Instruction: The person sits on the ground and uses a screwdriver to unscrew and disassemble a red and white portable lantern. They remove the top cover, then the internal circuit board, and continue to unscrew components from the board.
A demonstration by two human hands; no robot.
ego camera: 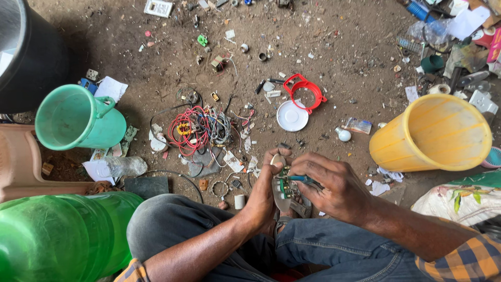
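One small circuit board sits gripped in the left hand while the right hand pinches one blue-handled screwdriver.

Hands at lower centre, clutter lying around them
Wire tangle lying above the hands; jug sitting left, bucket right.

One view only, from the head, and it looks almost straight down onto the dirt floor. It sits close above the lap, so knees and forearms fill the bottom edge. The top of the frame reaches scattered scrap farther out, perhaps tilted slightly forward. No second view shares this ground.
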